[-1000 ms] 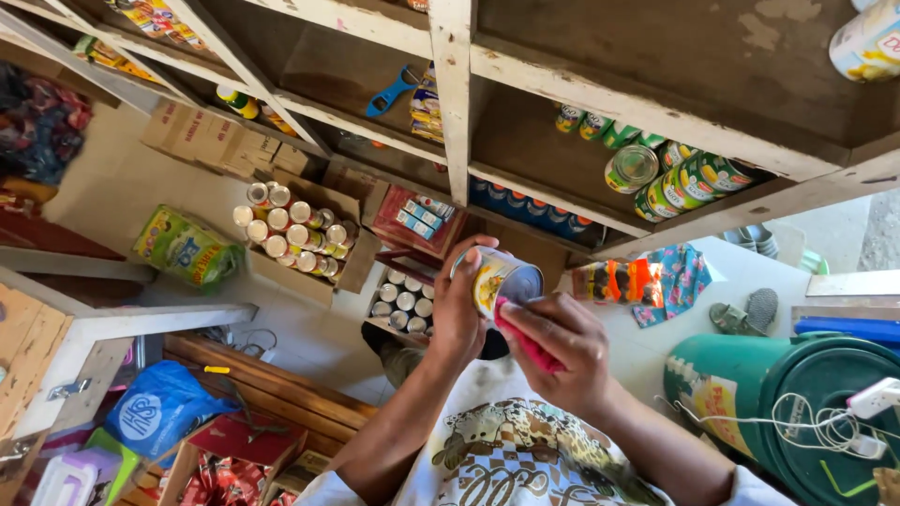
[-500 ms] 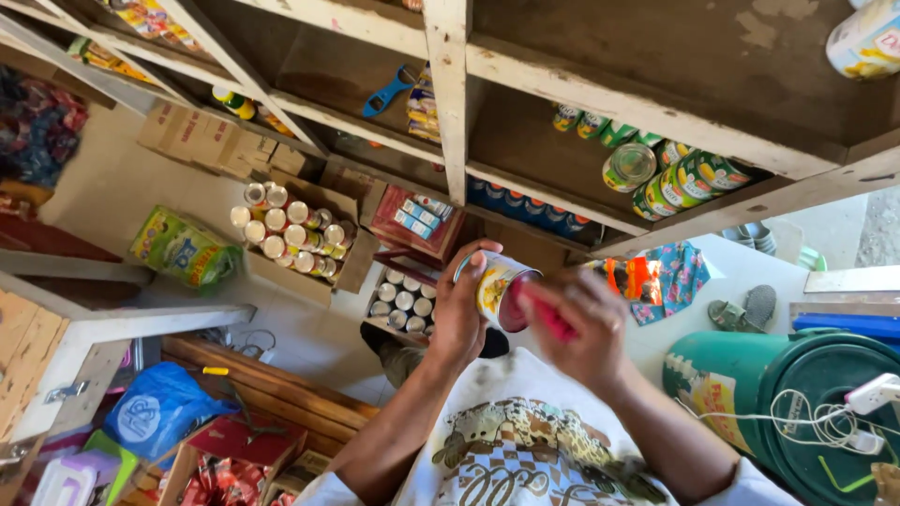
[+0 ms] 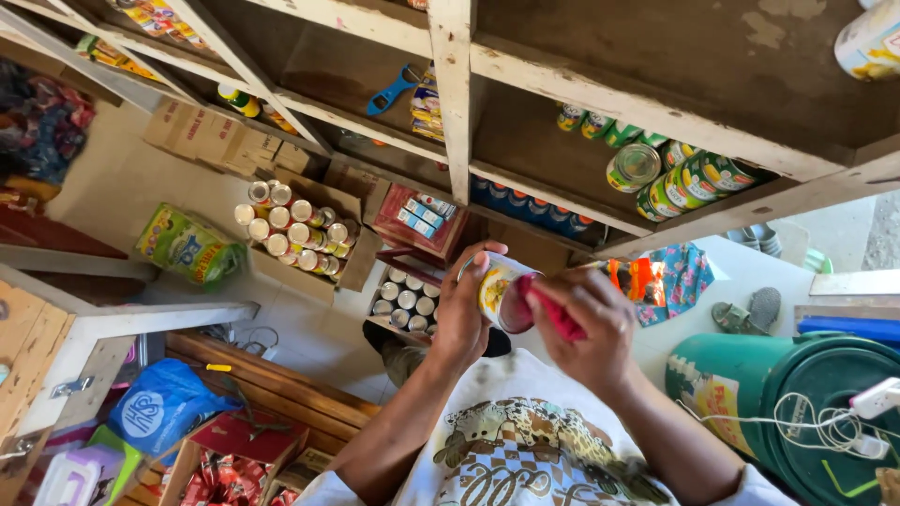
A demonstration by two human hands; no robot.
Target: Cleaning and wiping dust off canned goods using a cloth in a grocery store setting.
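Note:
My left hand (image 3: 464, 314) is wrapped around a small tin can (image 3: 494, 286) with a yellow and white label, held up in front of my chest. A red cloth (image 3: 553, 314) is pressed against the can's end by my right hand (image 3: 586, 328), which covers most of the cloth. Both hands meet just below the wooden shelf post (image 3: 453, 94). My printed white shirt (image 3: 525, 450) fills the bottom of the view.
Wooden shelves hold green-labelled cans (image 3: 675, 178) at right and a blue tool (image 3: 389, 92). On the floor stand open cardboard boxes of cans (image 3: 295, 234), a green snack bag (image 3: 183, 245) and a blue bag (image 3: 155, 412). A green barrel (image 3: 797, 394) with white cable stands at right.
My right hand has slid the red cloth over the can's end, covering the metal lid that showed a second ago. The can stays in my left hand.

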